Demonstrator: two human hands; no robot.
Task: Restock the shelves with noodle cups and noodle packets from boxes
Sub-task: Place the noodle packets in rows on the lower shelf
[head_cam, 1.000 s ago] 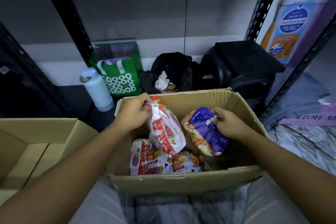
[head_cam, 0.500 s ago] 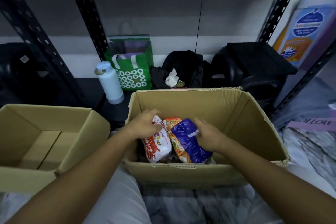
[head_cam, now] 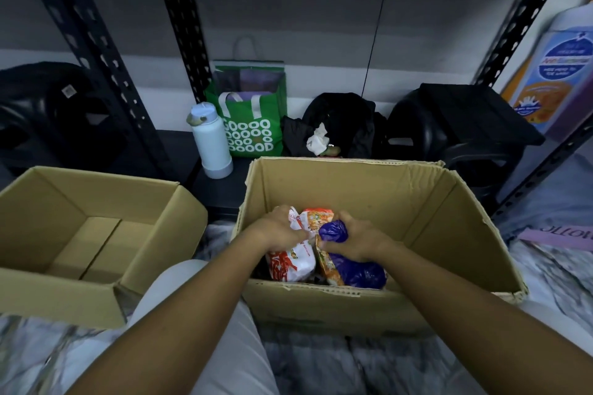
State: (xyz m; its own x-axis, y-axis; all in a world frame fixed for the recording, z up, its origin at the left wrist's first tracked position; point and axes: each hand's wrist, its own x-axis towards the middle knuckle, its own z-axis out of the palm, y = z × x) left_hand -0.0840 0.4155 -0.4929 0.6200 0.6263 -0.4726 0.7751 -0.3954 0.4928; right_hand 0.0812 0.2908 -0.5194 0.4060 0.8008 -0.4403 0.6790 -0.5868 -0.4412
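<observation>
Dim black metal shelving (head_cam: pixel 186 32) fills the wall ahead, with a green tote bag (head_cam: pixel 253 128), a pale bottle (head_cam: pixel 211 141) and some dark bundles on its lowest level. On the marbled floor (head_cam: pixel 321 362) in front stand two open cardboard boxes, side by side but apart. The person reaches into the right-hand box (head_cam: pixel 353 189), both forearms stretched forward over its near wall.

The left hand (head_cam: pixel 279 231) lies palm down, fingers curled over the top of a red-and-white noodle packet (head_cam: pixel 288 266). The right hand (head_cam: pixel 356 240) has its fingers wrapped round the upper end of a purple noodle packet (head_cam: pixel 359 272), bunching the wrapper. The two hands are almost touching. Both packets stand on end low inside the box, close against its near wall. An orange-printed bit of wrapper (head_cam: pixel 317 218) shows between the hands; whether it is a separate packet I cannot tell.

A second ago the same two packets were held up near the box rim with the hands well apart, and more packets showed on the box bottom. Half a second ago they were already lower. Now they are lower still and pressed together, hiding what lies beneath. More of the left-hand box (head_cam: pixel 96 202) has also come into view.
</observation>
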